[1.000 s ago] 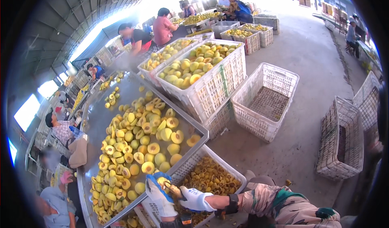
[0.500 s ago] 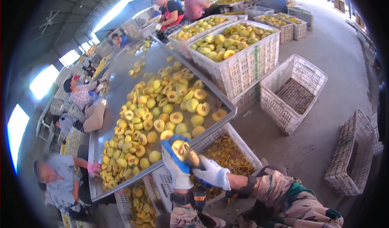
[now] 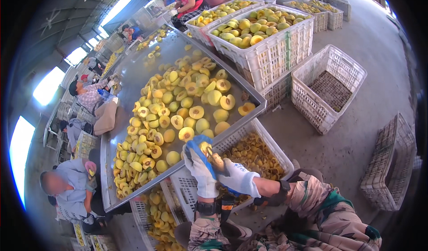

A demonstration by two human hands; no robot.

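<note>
My left hand (image 3: 197, 170), in a white glove with blue on its palm side, is closed around a yellow peach half (image 3: 205, 147). Beside it my right hand (image 3: 239, 178), gloved in white, grips a short brown tool (image 3: 217, 161) against the fruit; its tip cannot be made out. Both hands are over the near edge of a metal table (image 3: 263, 103), above a white crate (image 3: 285, 175) of brownish-yellow peach scraps (image 3: 254, 155). On the table lies a broad heap of peach halves (image 3: 178, 110), some with cut faces up.
Stacked crates (image 3: 276, 50) full of peach halves stand beyond the table's right side. Two more crates, one upright (image 3: 307, 103) and one tipped (image 3: 388, 166), are on the floor at right. Co-workers, one in a light blue shirt (image 3: 73, 179), sit along the left. Another filled crate (image 3: 140, 219) is below.
The view has shifted slightly. My left hand has turned the peach half so less of its cut face shows. The co-worker's pink-gloved hand at left has drawn back from the table, holding a peach piece.
</note>
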